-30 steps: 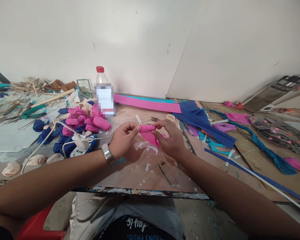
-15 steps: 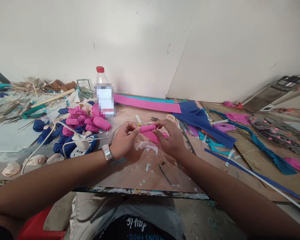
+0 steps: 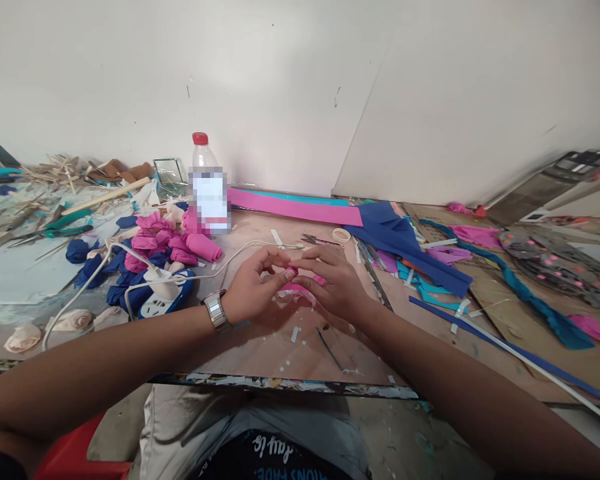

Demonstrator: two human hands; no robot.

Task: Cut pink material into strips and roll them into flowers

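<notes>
My left hand (image 3: 254,285) and my right hand (image 3: 336,280) meet over the table, fingertips closed around a pink crepe paper roll (image 3: 293,270). Most of the roll is hidden behind the fingers; a small dark pink end shows between the thumbs. Under the hands, part of a pink paper piece (image 3: 303,288) lies beside a thin clear plastic scrap. A silver watch (image 3: 216,309) is on my left wrist. Just beyond the hands are dark scissors (image 3: 321,240) and a roll of tape (image 3: 341,235).
Pink crumpled paper pieces (image 3: 153,241) and dark blue ones are heaped at left around a power strip (image 3: 169,300) with a white cable. A red-capped bottle (image 3: 201,150) stands behind a blurred phone. A long pink strip (image 3: 295,208) and blue paper (image 3: 410,253) lie at the back.
The pink roll has been turned and lowered slightly between my hands, so much less of it shows. My fingers have come closer together, and the scissors are more exposed.
</notes>
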